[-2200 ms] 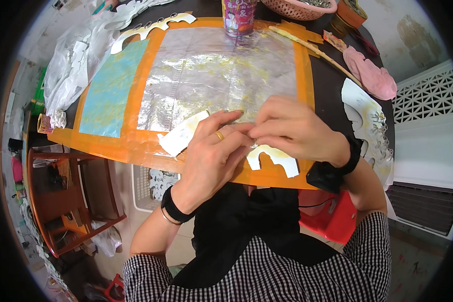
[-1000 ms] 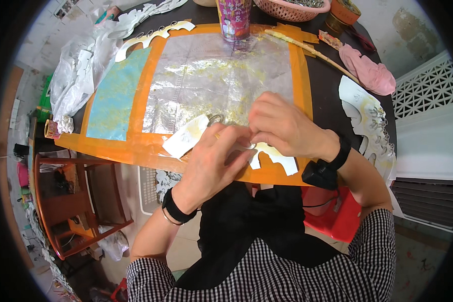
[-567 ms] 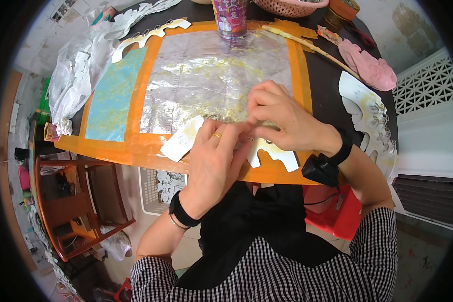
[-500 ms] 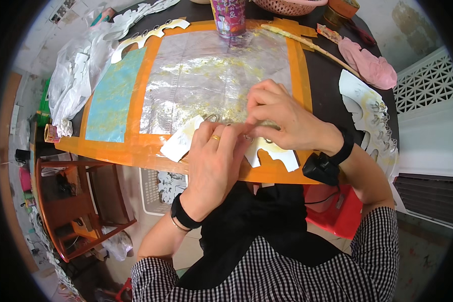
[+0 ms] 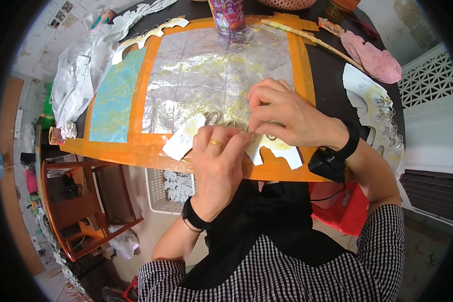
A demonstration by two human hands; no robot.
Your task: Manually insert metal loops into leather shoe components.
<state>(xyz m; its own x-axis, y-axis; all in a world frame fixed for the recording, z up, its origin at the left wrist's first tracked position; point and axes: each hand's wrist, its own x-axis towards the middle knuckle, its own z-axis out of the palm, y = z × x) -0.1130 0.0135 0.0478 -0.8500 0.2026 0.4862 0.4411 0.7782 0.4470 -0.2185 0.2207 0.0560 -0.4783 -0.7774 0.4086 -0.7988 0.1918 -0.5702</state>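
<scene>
A white scalloped strip [image 5: 182,138], smeared with yellow, lies at the table's near edge with several small metal rings [image 5: 212,118] along its upper side. My left hand [image 5: 219,158] is closed over the middle of the strip, thumb and fingers pressing on it and hiding that part. Just to the right, my right hand [image 5: 294,116] bends over the same strip, its thumb and fingertips pinched at a metal ring beside my left thumb. The fingers partly cover that ring.
Grey film framed by orange tape [image 5: 302,95] covers the tabletop. A purple cup [image 5: 226,17], a thin stick [image 5: 314,40] and a pink cloth [image 5: 370,58] lie beyond my hands. More ringed strips [image 5: 375,108] lie right; plastic bags [image 5: 75,95] left. Below stands a white basket [image 5: 158,194].
Both hands stay on the strip, and the right fingertips have shifted slightly down toward the left thumb. More of the rings shows beside my left hand. The whole view has shifted a little.
</scene>
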